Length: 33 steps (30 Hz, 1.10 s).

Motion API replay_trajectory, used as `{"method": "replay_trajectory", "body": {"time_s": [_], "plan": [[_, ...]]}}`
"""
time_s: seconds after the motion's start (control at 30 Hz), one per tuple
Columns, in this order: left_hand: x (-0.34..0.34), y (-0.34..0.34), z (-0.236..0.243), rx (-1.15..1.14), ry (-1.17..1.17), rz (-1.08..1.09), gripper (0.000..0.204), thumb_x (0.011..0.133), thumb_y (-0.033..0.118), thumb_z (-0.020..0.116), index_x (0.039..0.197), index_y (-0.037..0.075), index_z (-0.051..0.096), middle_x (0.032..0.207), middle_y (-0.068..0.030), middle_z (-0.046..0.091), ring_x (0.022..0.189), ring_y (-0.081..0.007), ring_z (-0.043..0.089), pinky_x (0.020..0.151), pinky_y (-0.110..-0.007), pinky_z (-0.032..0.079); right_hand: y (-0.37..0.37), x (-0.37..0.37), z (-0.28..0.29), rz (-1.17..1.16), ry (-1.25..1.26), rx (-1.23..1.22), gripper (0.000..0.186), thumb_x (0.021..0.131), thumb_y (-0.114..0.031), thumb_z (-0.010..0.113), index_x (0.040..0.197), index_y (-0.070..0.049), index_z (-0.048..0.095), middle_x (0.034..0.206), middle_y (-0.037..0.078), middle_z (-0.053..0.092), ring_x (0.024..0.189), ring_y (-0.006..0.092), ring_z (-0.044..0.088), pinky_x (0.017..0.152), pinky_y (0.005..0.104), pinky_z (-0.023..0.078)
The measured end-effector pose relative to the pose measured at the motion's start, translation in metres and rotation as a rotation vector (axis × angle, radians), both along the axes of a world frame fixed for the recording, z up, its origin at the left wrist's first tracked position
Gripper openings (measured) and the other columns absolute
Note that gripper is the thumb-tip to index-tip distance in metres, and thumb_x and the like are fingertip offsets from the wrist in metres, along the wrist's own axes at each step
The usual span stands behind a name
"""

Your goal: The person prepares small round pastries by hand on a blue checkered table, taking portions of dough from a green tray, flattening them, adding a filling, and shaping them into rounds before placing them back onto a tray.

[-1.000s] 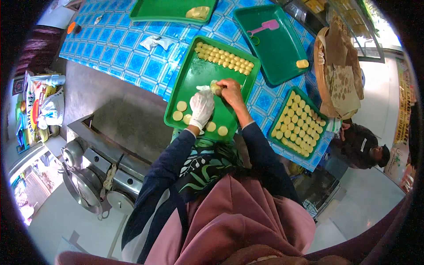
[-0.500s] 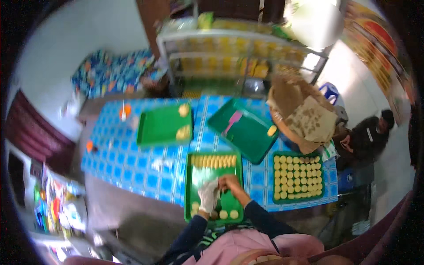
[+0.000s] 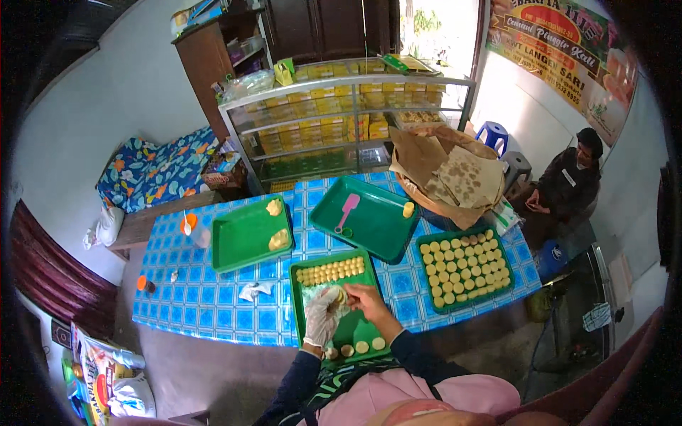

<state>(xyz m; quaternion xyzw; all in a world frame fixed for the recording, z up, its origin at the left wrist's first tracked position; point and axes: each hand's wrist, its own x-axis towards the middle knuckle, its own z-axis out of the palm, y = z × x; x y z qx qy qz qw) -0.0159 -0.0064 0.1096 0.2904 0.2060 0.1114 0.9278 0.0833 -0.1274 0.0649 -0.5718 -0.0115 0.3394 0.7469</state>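
My gloved left hand (image 3: 321, 319) and my bare right hand (image 3: 369, 304) meet over a green tray (image 3: 355, 323). Their fingers close around a small pale yellow dough piece (image 3: 342, 297), partly hidden between them. Rows of small yellow dough balls (image 3: 330, 273) lie at the tray's far end. A few flattened rounds (image 3: 361, 346) lie at its near end, beneath and right of my left wrist. To the right, another tray holds many round pieces in rows (image 3: 467, 270).
A blue checked table (image 3: 213, 312) carries two more trays (image 3: 245, 238) (image 3: 373, 227), a pink scraper (image 3: 349, 206) and a paper-lined basket (image 3: 447, 177). A glass display case (image 3: 305, 106) stands behind. A seated person in dark clothing (image 3: 568, 181) is at the right.
The view has tilted up from the trays to show the display case and far wall. Both hands stay together over the middle tray with the dough piece.
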Motion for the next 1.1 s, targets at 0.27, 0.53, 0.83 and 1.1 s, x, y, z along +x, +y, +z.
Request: {"method": "replay_trajectory", "body": {"time_s": [0.27, 0.53, 0.83, 1.1], "plan": [[0.005, -0.005, 0.034, 0.107, -0.007, -0.04, 0.021, 0.094, 0.01, 0.069, 0.11, -0.003, 0.066, 0.101, -0.0078, 0.067, 0.085, -0.0143, 0.067, 0.073, -0.026, 0.057, -0.01, 0.0, 0.0, 0.075, -0.049, 0.245, 0.017, 0.094, -0.017, 0.07, 0.103, -0.002, 0.07, 0.076, 0.007, 0.066, 0.063, 0.0164, 0.06, 0.054, 0.0308, 0.046], [-0.005, -0.01, 0.02, 0.365, 0.309, -0.08, 0.025, 0.092, 0.017, 0.073, 0.109, -0.001, 0.068, 0.093, -0.0048, 0.069, 0.079, -0.0123, 0.065, 0.067, -0.027, 0.054, -0.024, -0.024, -0.004, -0.105, 0.128, 0.098, 0.013, 0.092, -0.01, 0.07, 0.099, 0.0, 0.071, 0.074, 0.005, 0.064, 0.062, 0.0141, 0.059, 0.054, 0.0281, 0.044], [0.004, -0.021, 0.021, 0.108, 0.077, -0.095, 0.022, 0.096, 0.008, 0.066, 0.115, -0.001, 0.064, 0.105, -0.0054, 0.066, 0.086, -0.0144, 0.065, 0.075, -0.028, 0.055, -0.02, -0.019, 0.008, -0.198, 0.266, 0.206, 0.021, 0.092, -0.021, 0.074, 0.097, -0.001, 0.07, 0.073, 0.001, 0.059, 0.061, 0.0108, 0.055, 0.053, 0.0271, 0.041], [0.003, -0.023, -0.004, 0.003, 0.145, 0.015, 0.023, 0.097, 0.006, 0.064, 0.117, -0.004, 0.061, 0.105, -0.009, 0.066, 0.087, -0.0152, 0.067, 0.071, -0.028, 0.06, -0.012, -0.028, 0.0, -0.212, -0.126, -0.079, 0.011, 0.09, -0.012, 0.074, 0.093, -0.002, 0.072, 0.077, 0.0, 0.062, 0.067, 0.011, 0.057, 0.057, 0.027, 0.044]]}}
